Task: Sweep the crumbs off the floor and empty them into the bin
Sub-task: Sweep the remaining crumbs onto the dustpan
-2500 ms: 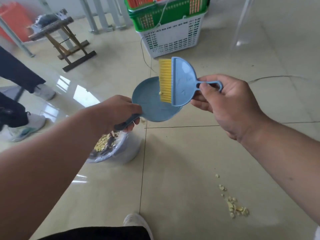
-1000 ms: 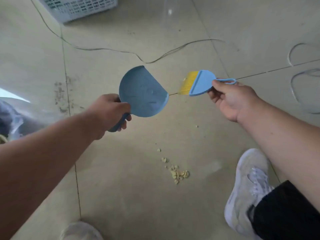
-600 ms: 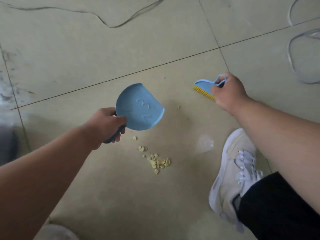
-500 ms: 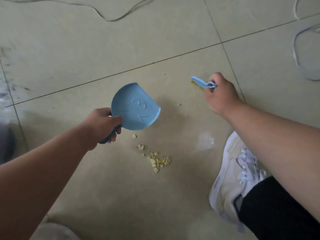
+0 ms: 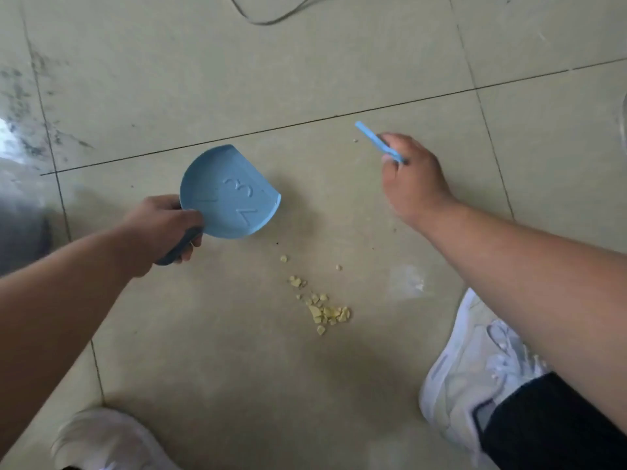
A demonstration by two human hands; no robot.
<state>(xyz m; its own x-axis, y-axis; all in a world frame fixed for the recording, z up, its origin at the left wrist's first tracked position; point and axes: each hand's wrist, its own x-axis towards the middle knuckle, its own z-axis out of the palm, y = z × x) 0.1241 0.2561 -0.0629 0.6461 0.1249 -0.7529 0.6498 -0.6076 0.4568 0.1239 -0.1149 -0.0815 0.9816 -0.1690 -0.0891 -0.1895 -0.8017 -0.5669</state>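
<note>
Gripping the light, stiff dustpan [image 5: 230, 195] by its handle, left hand [image 5: 159, 225] hovers beside loose, scatter-prone crumbs [image 5: 322, 307]; right hand [image 5: 410, 178] pinches the brush [image 5: 376, 140].

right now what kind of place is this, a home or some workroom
Hard to say for sure; it looks like an indoor utility or work space. The floor is large glossy tiles with dark scuffs, a loose cable trails across it, and a dustpan and crumbs show cleaning underway.
</note>
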